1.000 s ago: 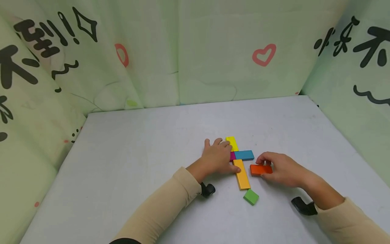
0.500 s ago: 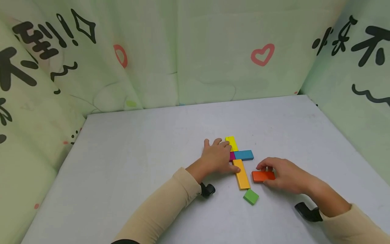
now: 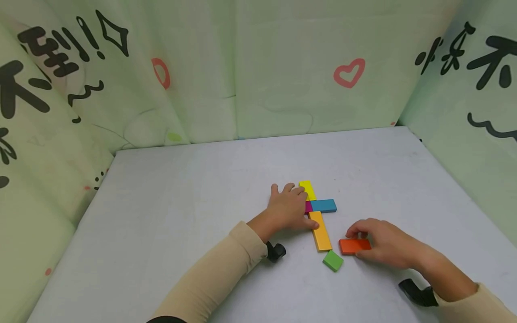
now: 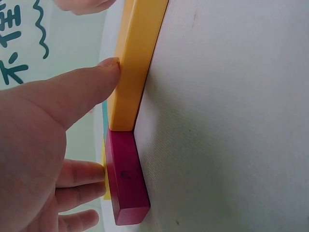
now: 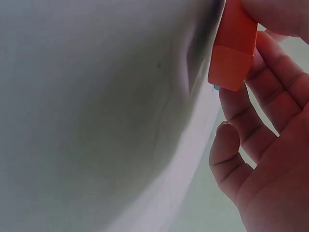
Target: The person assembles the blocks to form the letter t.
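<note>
My right hand (image 3: 389, 244) pinches a red-orange wooden block (image 3: 354, 246) between thumb and fingers. That block is to the right of the long amber block (image 3: 322, 237) and the green block (image 3: 333, 260), apart from both. My left hand (image 3: 284, 211) lies with spread fingers over the left side of the block group. Its thumb touches the amber block, and its fingers reach beside the yellow block (image 3: 308, 190) and the magenta block (image 4: 128, 179). A blue block (image 3: 324, 205) continues rightward from the magenta one, which the left hand partly hides in the head view.
The blocks are on a white table (image 3: 194, 193). Light green curtains (image 3: 278, 67) with black writing and red hearts enclose its back and sides. A black wrist mount (image 3: 276, 252) hangs under the left wrist, another mount (image 3: 418, 294) under the right.
My right hand has drawn the red-orange block toward me and slightly to the right, away from the blue block. My left hand and the other blocks have stayed in place.
</note>
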Demonstrator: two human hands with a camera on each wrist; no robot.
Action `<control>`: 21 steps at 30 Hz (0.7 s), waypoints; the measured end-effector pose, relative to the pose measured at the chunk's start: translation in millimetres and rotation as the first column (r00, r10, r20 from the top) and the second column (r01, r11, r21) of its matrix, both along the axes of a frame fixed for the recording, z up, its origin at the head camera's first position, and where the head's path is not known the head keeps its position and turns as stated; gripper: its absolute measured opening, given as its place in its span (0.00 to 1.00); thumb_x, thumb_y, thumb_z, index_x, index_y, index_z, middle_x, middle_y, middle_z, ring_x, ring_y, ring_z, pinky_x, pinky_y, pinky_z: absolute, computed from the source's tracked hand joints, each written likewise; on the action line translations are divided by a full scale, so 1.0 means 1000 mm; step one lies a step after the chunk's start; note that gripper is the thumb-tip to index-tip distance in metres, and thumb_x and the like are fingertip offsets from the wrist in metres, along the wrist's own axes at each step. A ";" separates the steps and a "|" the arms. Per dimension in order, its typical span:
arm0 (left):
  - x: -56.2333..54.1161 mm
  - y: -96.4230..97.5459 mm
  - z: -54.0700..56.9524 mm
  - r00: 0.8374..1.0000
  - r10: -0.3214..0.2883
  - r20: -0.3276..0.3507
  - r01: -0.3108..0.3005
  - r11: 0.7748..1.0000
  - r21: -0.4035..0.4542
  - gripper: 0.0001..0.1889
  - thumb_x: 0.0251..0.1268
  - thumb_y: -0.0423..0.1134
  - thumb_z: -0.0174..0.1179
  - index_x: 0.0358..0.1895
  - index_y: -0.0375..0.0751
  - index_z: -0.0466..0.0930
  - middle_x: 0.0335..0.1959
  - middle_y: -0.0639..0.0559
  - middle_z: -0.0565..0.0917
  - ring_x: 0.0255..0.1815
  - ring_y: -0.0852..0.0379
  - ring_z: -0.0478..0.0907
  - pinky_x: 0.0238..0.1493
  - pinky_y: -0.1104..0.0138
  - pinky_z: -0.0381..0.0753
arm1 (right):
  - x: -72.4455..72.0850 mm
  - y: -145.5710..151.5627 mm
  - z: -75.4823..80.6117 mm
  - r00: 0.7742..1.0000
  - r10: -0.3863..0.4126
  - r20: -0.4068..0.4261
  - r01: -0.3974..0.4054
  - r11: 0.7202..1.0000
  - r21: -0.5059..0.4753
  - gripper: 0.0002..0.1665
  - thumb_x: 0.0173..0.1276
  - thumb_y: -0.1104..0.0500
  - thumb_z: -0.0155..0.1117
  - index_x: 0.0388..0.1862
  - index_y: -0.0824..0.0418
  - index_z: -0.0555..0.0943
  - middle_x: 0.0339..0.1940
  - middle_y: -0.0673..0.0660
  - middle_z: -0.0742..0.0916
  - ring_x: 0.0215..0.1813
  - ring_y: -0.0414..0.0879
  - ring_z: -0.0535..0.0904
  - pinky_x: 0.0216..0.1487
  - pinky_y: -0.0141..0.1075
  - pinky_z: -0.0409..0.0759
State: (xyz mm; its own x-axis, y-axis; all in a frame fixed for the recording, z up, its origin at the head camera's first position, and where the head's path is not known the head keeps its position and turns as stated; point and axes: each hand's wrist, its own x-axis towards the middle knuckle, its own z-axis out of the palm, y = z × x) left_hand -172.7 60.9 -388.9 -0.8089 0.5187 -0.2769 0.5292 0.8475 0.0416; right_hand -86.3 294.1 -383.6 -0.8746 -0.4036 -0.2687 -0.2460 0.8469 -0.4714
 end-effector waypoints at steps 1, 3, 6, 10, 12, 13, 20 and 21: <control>0.000 0.000 0.000 1.000 0.000 0.000 0.000 1.000 0.000 0.44 0.57 0.74 0.57 0.73 0.53 0.69 0.75 0.58 0.66 0.76 0.52 0.54 0.71 0.42 0.54 | 0.001 0.001 -0.001 1.000 0.001 0.002 -0.001 1.000 0.001 0.21 0.56 0.56 0.78 0.48 0.54 0.82 0.40 0.45 0.80 0.43 0.44 0.73 0.45 0.40 0.78; 0.000 0.000 0.000 1.000 -0.001 0.000 0.001 1.000 -0.002 0.44 0.57 0.74 0.57 0.73 0.53 0.69 0.75 0.58 0.66 0.76 0.52 0.54 0.71 0.42 0.54 | 0.003 0.002 -0.002 1.000 0.005 0.008 -0.005 1.000 0.002 0.21 0.56 0.56 0.78 0.48 0.54 0.82 0.41 0.45 0.80 0.43 0.44 0.73 0.44 0.40 0.78; 0.001 0.001 0.001 1.000 -0.003 -0.005 0.003 1.000 -0.005 0.44 0.57 0.74 0.56 0.73 0.53 0.69 0.74 0.59 0.66 0.76 0.52 0.54 0.71 0.42 0.54 | 0.005 0.003 -0.003 1.000 0.000 0.018 0.000 1.000 0.011 0.21 0.56 0.56 0.78 0.47 0.52 0.82 0.41 0.44 0.80 0.43 0.44 0.73 0.45 0.39 0.78; 0.001 0.001 0.001 1.000 -0.004 -0.010 0.004 1.000 -0.007 0.44 0.57 0.75 0.56 0.73 0.53 0.69 0.74 0.59 0.66 0.76 0.52 0.54 0.70 0.42 0.54 | 0.008 0.004 -0.003 1.000 0.005 0.021 -0.005 1.000 0.024 0.20 0.55 0.56 0.79 0.47 0.52 0.82 0.41 0.44 0.80 0.43 0.44 0.73 0.45 0.39 0.78; 0.001 0.001 0.000 1.000 -0.005 -0.012 0.005 1.000 -0.008 0.44 0.57 0.75 0.56 0.73 0.53 0.69 0.74 0.59 0.66 0.76 0.52 0.54 0.70 0.42 0.54 | 0.009 0.004 -0.002 1.000 0.012 0.020 -0.012 1.000 0.024 0.20 0.55 0.56 0.79 0.47 0.52 0.82 0.41 0.44 0.80 0.43 0.44 0.73 0.45 0.39 0.78; 0.001 0.001 0.000 1.000 -0.006 -0.013 0.006 1.000 -0.010 0.44 0.57 0.75 0.56 0.73 0.53 0.69 0.74 0.59 0.66 0.76 0.52 0.54 0.70 0.42 0.54 | 0.010 0.005 -0.002 1.000 0.012 0.023 -0.012 1.000 0.026 0.20 0.55 0.56 0.79 0.47 0.51 0.82 0.41 0.44 0.80 0.43 0.43 0.73 0.45 0.39 0.78; 0.000 0.001 0.000 1.000 -0.007 -0.016 0.007 1.000 -0.026 0.44 0.58 0.75 0.55 0.73 0.54 0.69 0.74 0.59 0.66 0.76 0.52 0.54 0.70 0.43 0.54 | 0.014 0.005 -0.001 0.999 0.027 0.038 -0.028 0.999 0.028 0.21 0.55 0.55 0.79 0.47 0.51 0.82 0.40 0.44 0.80 0.42 0.43 0.73 0.44 0.38 0.77; 0.001 0.001 0.000 1.000 -0.006 -0.015 0.006 1.000 -0.027 0.44 0.58 0.75 0.55 0.73 0.54 0.69 0.74 0.59 0.66 0.76 0.52 0.54 0.70 0.43 0.54 | 0.014 0.005 -0.001 0.999 0.027 0.041 -0.028 0.999 0.029 0.21 0.55 0.55 0.79 0.46 0.51 0.82 0.40 0.44 0.80 0.42 0.43 0.73 0.44 0.38 0.77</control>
